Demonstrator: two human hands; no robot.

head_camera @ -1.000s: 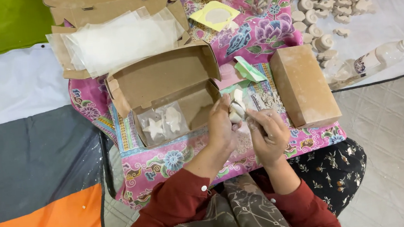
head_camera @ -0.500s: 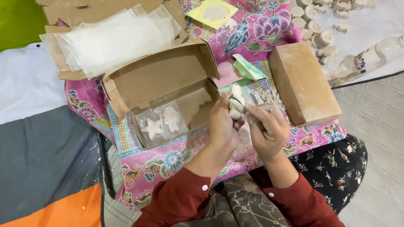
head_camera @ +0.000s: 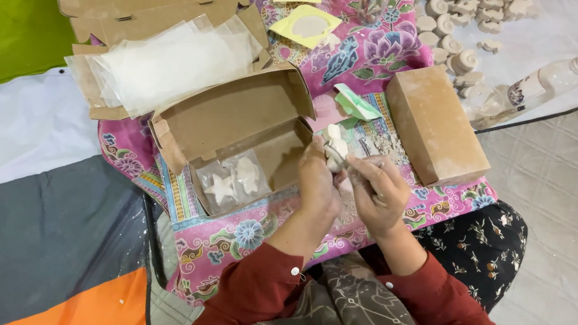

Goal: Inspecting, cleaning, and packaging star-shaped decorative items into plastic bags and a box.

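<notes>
- Little has shifted since the earlier frames: both hands stay low in front of the open cardboard box, the left hand now a touch closer to its front edge.
- Left hand's fingers are closed around a small white plaster figure, held just right of the box.
- Right hand is curled shut on a thin tool, its tip at the figure; it looks like scraping or trimming work.
- Pale crumbs lie on the floral cloth right of the box, which fits that reading.
- Inside the box, bagged star shapes sit at the front left.
- The next move calls for a steady grip and short strokes; the figure looks brittle.
- Room is tight: a closed brown box stands just right of the open box, with the hands between the two.
- Open room lies behind the box's near edge, toward the lap.
</notes>
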